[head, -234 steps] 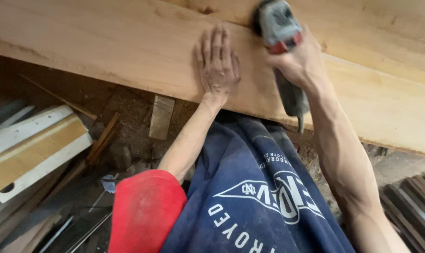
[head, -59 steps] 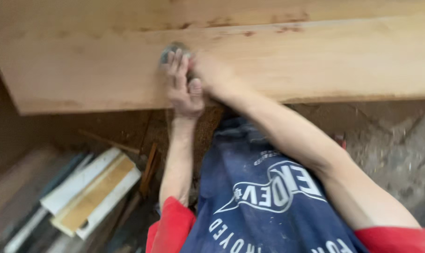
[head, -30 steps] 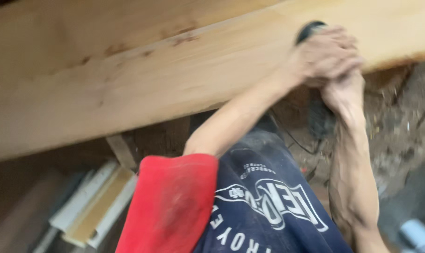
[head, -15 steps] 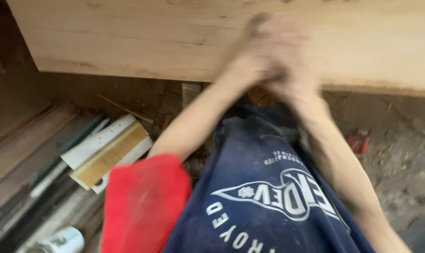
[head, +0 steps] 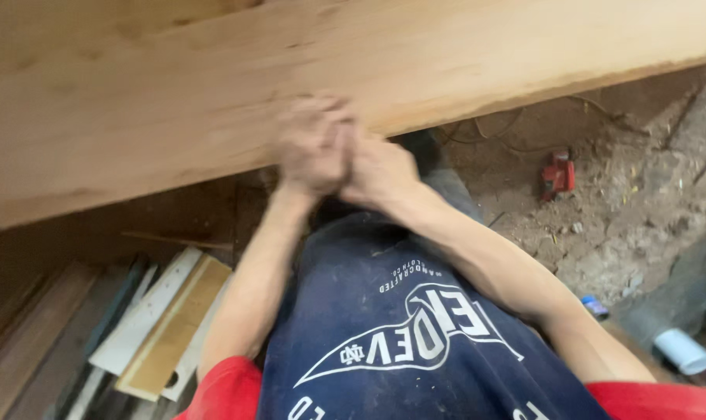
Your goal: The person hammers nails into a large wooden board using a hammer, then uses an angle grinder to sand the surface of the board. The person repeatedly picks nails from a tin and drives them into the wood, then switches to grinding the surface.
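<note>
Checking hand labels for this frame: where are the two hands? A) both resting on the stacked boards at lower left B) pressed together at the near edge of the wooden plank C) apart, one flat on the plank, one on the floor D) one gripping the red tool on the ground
B: the left hand and right hand meet, blurred, at the near edge of the wooden plank; the red tool lies untouched on the dirt.

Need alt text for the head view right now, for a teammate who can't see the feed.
Both hands, left hand and right hand, are pressed together, blurred, at the near edge of a wide pale wooden plank; whether they hold anything cannot be told. Below lie stacked offcut boards at left and a small red tool on the dirt floor.
</note>
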